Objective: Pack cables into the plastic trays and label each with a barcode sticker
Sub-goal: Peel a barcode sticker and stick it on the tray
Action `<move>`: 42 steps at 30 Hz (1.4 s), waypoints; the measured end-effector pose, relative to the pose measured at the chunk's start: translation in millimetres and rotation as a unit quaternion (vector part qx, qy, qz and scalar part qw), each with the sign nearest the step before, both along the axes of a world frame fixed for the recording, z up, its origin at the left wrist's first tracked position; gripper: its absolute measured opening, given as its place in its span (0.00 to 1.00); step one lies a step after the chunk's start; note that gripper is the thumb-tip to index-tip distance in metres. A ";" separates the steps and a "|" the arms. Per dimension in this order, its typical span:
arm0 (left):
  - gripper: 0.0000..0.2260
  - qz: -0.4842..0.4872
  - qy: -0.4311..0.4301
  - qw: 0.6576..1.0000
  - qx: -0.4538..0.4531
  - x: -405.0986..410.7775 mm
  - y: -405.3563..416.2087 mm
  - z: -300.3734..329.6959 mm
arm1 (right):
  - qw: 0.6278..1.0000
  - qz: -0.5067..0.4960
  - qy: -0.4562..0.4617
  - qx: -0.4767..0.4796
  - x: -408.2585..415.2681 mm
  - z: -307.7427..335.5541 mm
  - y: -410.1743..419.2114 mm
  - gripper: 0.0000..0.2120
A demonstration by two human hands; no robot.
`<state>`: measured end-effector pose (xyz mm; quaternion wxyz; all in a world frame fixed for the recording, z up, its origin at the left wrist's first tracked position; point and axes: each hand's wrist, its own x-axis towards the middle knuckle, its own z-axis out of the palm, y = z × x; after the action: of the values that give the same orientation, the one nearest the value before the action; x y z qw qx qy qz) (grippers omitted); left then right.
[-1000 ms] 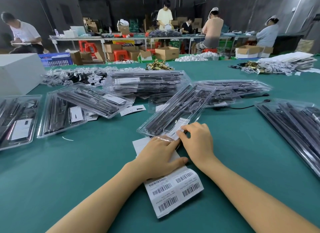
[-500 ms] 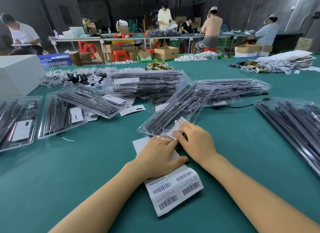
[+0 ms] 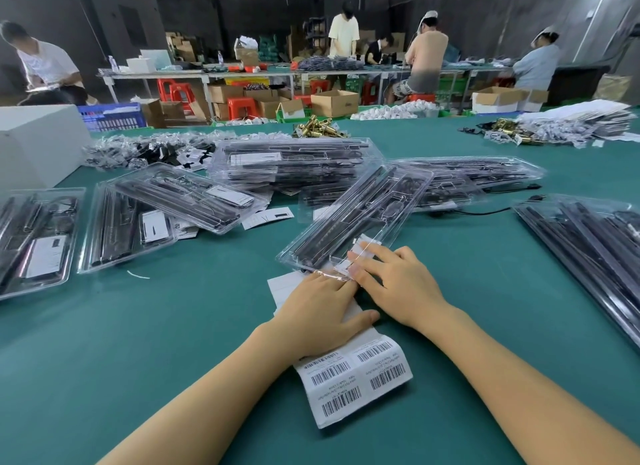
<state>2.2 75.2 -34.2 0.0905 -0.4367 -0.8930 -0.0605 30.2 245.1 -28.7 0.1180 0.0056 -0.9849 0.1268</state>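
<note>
Both forearms come in from bottom edge, converging at table centre. Left hand (image 3: 320,312) lies palm-down, flat on the label sheet (image 3: 349,378), fingers straight and together, pointing up toward the near end of the tray (image 3: 353,218); thumb stretched out to the right along the sheet. Holds nothing, just presses the sheet down. Fingertips reach the tray's near rim.

Right hand (image 3: 398,281) palm-down, wrist angled in from the right, fingers extended to the left over the tray's near corner. Fingers lie straight and slightly spread on the sticker (image 3: 360,253), pressing it onto the clear lid. No pinch visible. Fingertips of the two hands are almost touching at the tray corner.

Tray is clear plastic, closed, dark cables (image 3: 346,215) inside running lengthwise, lying diagonally on the green table (image 3: 173,326), near end at the hands, far end resting over other trays. Sticker is white, at the near right end of the lid, partly covered by right fingers.

Label sheet white, barcodes showing at its near end, far end under left palm, running under toward the tray.

More filled trays: stack (image 3: 294,163) behind, two on the left (image 3: 138,215), one at far left edge (image 3: 34,236), pile at right edge (image 3: 588,243). White box (image 3: 34,142) back left.
</note>
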 end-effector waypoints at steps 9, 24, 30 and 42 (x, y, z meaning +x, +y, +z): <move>0.24 0.009 0.080 0.995 0.061 13.3 -0.7 5.5 | 1.000 -0.011 -0.009 -0.007 -3.0 -0.7 1.4 0.20; 0.21 0.073 0.202 0.944 0.249 20.5 -14.5 19.4 | 0.999 -0.036 0.007 -0.008 -7.0 -6.6 -0.7 0.23; 0.03 0.098 0.199 0.918 0.329 3.8 -22.3 16.3 | 0.995 -0.051 0.006 -0.083 -6.3 -2.9 1.2 0.21; 0.04 0.024 0.088 0.965 0.246 0.7 -21.8 10.1 | 0.962 -0.068 0.043 -0.259 -6.3 -1.8 11.1 0.19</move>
<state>2.9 53.4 -24.2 0.2753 -0.3829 -0.8492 -0.2377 23.8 256.2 -30.5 0.1663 -0.0870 -0.9103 0.3691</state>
